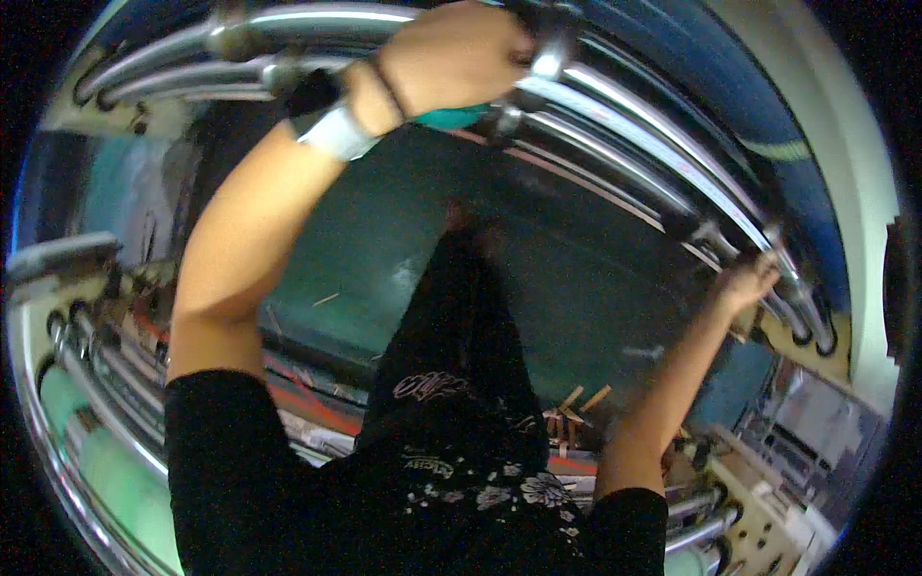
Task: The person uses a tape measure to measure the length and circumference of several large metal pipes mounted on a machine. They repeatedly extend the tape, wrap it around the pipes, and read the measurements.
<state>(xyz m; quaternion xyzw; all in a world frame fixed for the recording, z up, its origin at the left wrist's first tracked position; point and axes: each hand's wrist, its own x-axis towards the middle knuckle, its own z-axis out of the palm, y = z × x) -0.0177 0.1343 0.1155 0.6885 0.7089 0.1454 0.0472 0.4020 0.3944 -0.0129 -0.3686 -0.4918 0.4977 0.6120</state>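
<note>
Several long shiny metal bars point(634, 106) run across the top of the view and curve down the right side. My left hand point(456, 58), wearing a light band and a dark cord at the wrist, is closed beside a dark collar point(549, 53) on these bars. Its fingertips are partly hidden and blurred, so what they grip does not show. Below that wrist, part of a teal object point(456, 117) peeks out. Out to the right, my right hand point(747, 283) has its fingers curled at the lower bar, near its right end.
Dark green floor point(355, 240) lies under my feet, with small scraps on it. Behind me are a green roller point(120, 485) and more metal bars point(120, 394). Wood pieces point(581, 401) lie near my right side. A pale machine frame point(869, 192) stands at far right.
</note>
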